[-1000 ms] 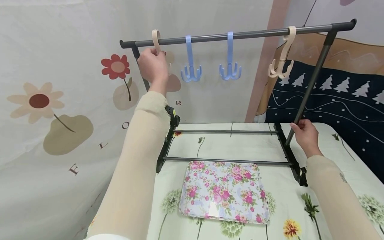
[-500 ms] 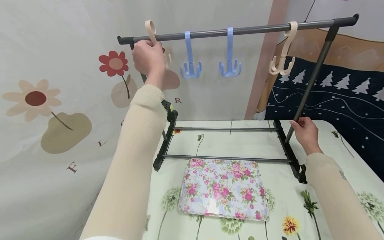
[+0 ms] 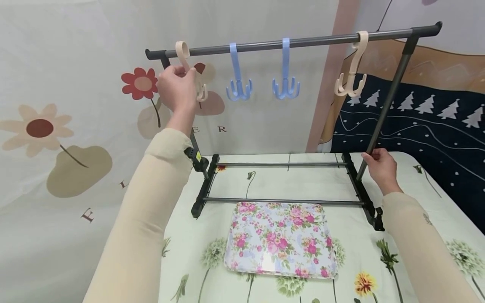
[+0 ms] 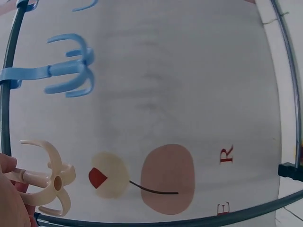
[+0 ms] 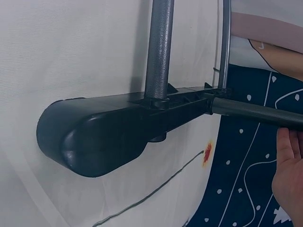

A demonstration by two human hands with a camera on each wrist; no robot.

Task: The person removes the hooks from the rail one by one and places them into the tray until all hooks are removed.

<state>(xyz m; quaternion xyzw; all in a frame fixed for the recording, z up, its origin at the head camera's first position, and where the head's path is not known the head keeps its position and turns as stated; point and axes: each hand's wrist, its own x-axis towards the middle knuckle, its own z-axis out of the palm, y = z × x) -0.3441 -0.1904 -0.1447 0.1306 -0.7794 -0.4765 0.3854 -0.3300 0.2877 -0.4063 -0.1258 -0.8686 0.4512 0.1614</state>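
My left hand (image 3: 177, 89) pinches the shank of a cream hook (image 3: 182, 49) at the left end of the dark top rail (image 3: 257, 46). The hook's curled top overlaps the rail in the head view. In the left wrist view, its splayed prongs (image 4: 53, 156) point away from my fingers. Two blue hooks (image 3: 238, 78) (image 3: 286, 75) and another cream hook (image 3: 356, 65) hang farther right along the rail. Low on the rack's right upright pole (image 3: 390, 94), my right hand (image 3: 382, 168) grips the tube. The right wrist view shows fingers on that same pole (image 5: 255, 109).
The rack's black feet (image 3: 361, 189) and two lower crossbars (image 3: 280, 202) rest on the flower-print cloth (image 3: 212, 290). In front of them lies a floral tray (image 3: 280, 240). Behind hang a pale curtain (image 3: 94, 50) and navy tree-patterned fabric (image 3: 424, 134).
My left hand lifted the cream hook slightly above the rail half a second ago. It has since come down, farther left along the rail. The right hand keeps its grip on the pole.
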